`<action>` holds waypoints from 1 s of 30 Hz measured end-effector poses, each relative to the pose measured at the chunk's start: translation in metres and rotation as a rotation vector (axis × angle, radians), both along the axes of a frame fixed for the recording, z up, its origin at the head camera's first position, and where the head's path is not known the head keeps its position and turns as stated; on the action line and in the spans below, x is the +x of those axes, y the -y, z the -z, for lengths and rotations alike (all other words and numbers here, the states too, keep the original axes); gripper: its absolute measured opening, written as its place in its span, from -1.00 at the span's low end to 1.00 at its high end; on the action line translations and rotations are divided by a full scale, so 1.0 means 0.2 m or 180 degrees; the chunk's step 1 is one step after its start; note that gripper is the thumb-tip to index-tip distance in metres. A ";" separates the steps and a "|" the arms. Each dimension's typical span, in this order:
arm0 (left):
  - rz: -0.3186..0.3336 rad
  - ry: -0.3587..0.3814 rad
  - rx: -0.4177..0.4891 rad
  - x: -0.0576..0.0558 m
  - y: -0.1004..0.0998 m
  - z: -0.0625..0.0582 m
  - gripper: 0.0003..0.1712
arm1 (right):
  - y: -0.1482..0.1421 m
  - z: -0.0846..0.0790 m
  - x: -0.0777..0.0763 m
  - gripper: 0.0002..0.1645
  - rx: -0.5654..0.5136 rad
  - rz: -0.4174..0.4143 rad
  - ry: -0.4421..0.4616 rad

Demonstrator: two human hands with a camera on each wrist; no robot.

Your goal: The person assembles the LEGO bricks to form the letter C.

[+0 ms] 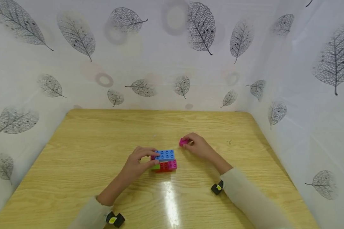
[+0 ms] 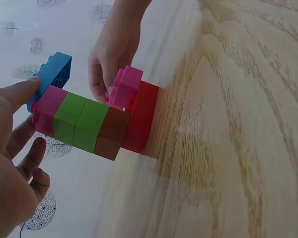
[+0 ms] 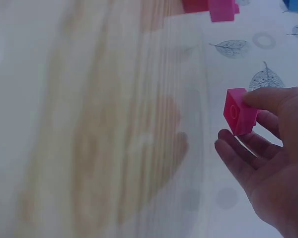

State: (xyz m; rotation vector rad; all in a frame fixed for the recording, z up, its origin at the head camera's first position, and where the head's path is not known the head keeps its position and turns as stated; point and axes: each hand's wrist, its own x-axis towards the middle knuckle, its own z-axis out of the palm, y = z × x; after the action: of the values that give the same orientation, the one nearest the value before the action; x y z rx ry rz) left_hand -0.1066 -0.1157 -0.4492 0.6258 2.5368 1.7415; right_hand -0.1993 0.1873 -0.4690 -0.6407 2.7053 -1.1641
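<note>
A structure of joined toy bricks stands on the table. In the left wrist view, a red brick [image 2: 143,116] forms its base, with a column of a brown brick [image 2: 111,135], two green bricks [image 2: 82,121] and a magenta brick [image 2: 48,110]. A blue brick [image 1: 167,155] tops this column and juts out sideways. My left hand [image 1: 137,161] grips the blue brick at its left end, between thumb and fingers. Another pink brick [image 2: 126,88] sits on the red base. Beyond the structure, my right hand [image 1: 200,147] pinches a small pink brick [image 3: 237,113] off the table, its hollow underside showing.
The wooden table [image 1: 103,133] extends around both hands. A pale leaf-print sheet [image 1: 160,63] hangs behind it and along both sides. Each wrist wears a small black device, such as the left one [image 1: 115,219]. Glare [image 1: 170,203] lies on the table near the front.
</note>
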 end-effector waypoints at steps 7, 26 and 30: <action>-0.0028 0.0001 0.0010 0.00 -0.01 0.00 -0.72 | 0.03 -0.04 0.10 -0.71 -0.0554 -0.0102 0.0043; -0.0002 0.0232 0.0155 0.00 -0.01 0.00 -0.75 | 0.07 -0.07 0.30 -0.73 -0.0777 -0.1007 -0.0729; 0.0017 0.0226 0.0169 0.00 -0.01 0.01 -0.75 | 0.07 -0.08 0.32 -0.74 -0.0716 -0.1017 -0.0797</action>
State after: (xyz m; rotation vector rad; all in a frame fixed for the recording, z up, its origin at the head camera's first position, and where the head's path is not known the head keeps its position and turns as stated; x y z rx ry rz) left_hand -0.1071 -0.1137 -0.4506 0.5613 2.4476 1.8009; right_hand -0.1362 0.1731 -0.4534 -1.2763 2.5420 -1.3882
